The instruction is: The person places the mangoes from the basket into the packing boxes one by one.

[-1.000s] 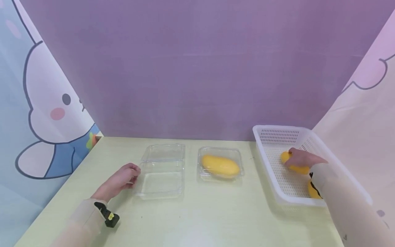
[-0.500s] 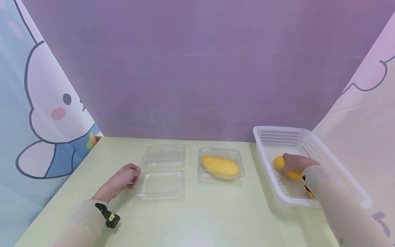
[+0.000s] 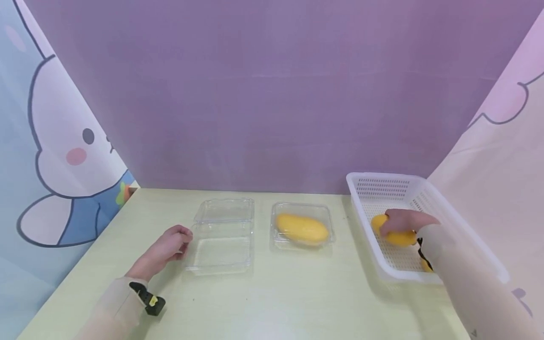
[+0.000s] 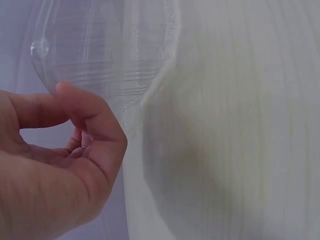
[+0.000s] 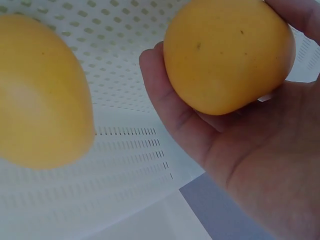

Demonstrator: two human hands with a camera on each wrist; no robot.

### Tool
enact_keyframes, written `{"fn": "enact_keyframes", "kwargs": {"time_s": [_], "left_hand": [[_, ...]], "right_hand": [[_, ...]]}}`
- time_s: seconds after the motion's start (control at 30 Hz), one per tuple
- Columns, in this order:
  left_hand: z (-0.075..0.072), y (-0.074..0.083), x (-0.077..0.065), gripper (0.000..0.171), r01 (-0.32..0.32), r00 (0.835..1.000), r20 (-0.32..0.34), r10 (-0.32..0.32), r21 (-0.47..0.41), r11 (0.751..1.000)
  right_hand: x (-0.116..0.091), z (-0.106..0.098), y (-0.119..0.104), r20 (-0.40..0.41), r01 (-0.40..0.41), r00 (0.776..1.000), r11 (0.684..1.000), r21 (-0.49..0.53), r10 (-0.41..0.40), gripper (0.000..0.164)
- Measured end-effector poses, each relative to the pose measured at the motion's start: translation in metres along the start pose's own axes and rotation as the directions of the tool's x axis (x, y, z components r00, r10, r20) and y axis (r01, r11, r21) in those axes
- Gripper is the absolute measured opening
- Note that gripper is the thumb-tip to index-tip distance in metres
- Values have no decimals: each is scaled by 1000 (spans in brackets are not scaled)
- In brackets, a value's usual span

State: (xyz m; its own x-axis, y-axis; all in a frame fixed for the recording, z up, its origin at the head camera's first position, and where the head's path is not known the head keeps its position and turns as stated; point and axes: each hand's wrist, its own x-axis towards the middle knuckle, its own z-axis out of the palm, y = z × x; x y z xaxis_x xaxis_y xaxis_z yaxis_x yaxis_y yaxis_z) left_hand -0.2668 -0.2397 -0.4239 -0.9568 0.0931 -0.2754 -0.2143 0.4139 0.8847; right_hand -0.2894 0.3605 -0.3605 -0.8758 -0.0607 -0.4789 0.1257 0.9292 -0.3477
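Note:
My right hand (image 3: 399,223) reaches into a white slotted basket (image 3: 370,243) and grips a yellow mango (image 3: 401,238), its fingers curled round the fruit in the right wrist view. A second mango (image 5: 40,95) lies in the basket close by, mostly hidden by the sleeve in the head view. On the left, my left hand (image 3: 172,244) pinches the side rim of a clear plastic clamshell box (image 3: 221,252) between thumb and index finger. That box lies with its lid folded back and holds nothing.
Between the open box and the basket stands another clear clamshell box (image 3: 278,245) with a mango (image 3: 302,229) inside. A purple panel (image 3: 272,118) rises behind the pale table (image 3: 272,302), and printed cloths flank both sides.
My right hand has shifted left inside the basket with the mango, then tilted it slightly. The left hand and both boxes have stayed in place.

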Motion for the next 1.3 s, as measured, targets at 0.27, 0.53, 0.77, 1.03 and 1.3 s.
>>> {"fn": "enact_keyframes", "kwargs": {"time_s": [0.27,0.53,0.77,1.03,1.3], "left_hand": [[0,5,-3,28,2,1000,-14,-2,19,1000],[1,5,-4,27,-4,1000,-28,4,17,1000],[3,3,-4,29,0,1000,-25,1,39,999],[5,2,-5,29,17,999,-42,-16,19,1000],[7,1,-4,28,25,998,-52,-26,-13,1000]], "right_hand": [[-6,-6,-5,-28,19,999,997,74,-17,47],[-10,-15,-8,-42,70,997,994,82,-66,47],[-16,-25,-10,-67,101,993,988,121,-93,50],[-22,-33,-14,-77,134,990,962,239,-119,58],[-30,-35,-23,-116,149,986,946,287,-120,62]]}}
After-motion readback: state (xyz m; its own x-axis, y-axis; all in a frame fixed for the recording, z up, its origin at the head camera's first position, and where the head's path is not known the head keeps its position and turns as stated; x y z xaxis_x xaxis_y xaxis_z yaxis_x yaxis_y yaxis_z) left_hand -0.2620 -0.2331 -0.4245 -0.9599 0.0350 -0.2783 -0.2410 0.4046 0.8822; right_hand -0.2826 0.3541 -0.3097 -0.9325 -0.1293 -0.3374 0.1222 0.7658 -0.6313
